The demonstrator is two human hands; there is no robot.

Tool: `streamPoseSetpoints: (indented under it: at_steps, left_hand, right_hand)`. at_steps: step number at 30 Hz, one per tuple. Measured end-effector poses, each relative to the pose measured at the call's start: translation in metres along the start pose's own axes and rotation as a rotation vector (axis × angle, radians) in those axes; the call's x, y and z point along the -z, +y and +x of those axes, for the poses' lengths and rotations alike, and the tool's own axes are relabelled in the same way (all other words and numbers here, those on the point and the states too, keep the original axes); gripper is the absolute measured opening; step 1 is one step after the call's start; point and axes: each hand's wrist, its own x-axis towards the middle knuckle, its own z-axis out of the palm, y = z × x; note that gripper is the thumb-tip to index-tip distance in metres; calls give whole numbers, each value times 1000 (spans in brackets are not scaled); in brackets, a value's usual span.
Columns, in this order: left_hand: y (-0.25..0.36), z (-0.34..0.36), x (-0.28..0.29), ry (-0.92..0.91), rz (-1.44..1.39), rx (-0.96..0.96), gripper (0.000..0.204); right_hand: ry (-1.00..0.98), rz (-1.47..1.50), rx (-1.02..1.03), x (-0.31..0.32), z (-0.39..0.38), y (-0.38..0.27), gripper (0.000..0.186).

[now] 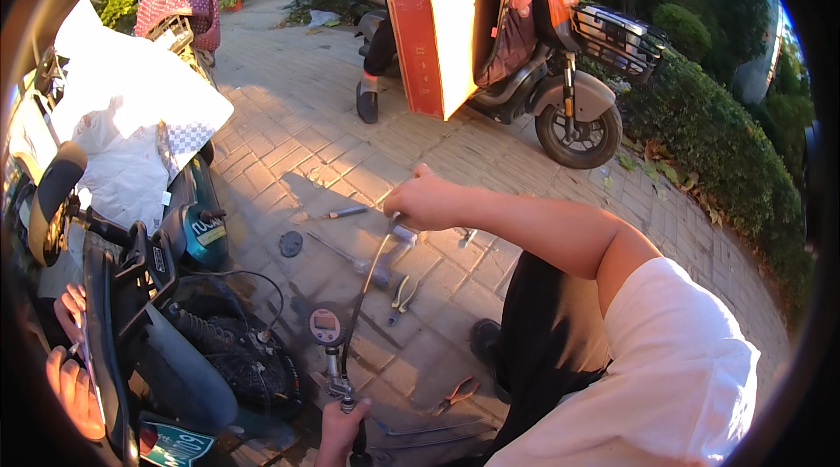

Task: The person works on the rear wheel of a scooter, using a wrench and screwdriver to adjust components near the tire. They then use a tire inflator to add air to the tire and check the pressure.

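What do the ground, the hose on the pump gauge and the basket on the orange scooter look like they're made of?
The ground looks like matte concrete or clay paving brick, going by the staggered joints. The hose looks like black rubber, dull and bending in a loose curve. The basket on the orange scooter looks like dark coated metal wire, an open grid.

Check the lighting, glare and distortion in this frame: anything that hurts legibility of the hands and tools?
Head view: low warm sun, long shadows across the brick paving; white cover and board blown out by glare; right hand sunlit and sharp; left hand on the gauge hose shaded but readable; fisheye bends the rim, dark vignette at the corners.
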Motion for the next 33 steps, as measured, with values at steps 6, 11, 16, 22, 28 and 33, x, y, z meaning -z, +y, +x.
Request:
streamPoseSetpoints:
  at_steps: [6,11,16,22,28,33]
  left_hand:
    - [-72,9,-19,-189,179,266,33]
    - [-123,5,-24,-342,153,153,29]
    - [-159,12,-33,-437,236,167,30]
    - [-147,4,-38,-350,248,287,33]
    - [-117,-6,-35,-371,197,253,36]
    - [-111,2,-48,-339,204,191,38]
  right_hand:
    - [136,-66,12,2,-9,4,8]
    - [117,-6,103,-4,-10,2,10]
    - [116,47,198,-11,-12,-12,8]
    - [53,53,245,-8,-17,-16,6]
    - [-42,36,235,-15,-13,-12,8]
    - [-103,12,267,-9,-14,-10,11]
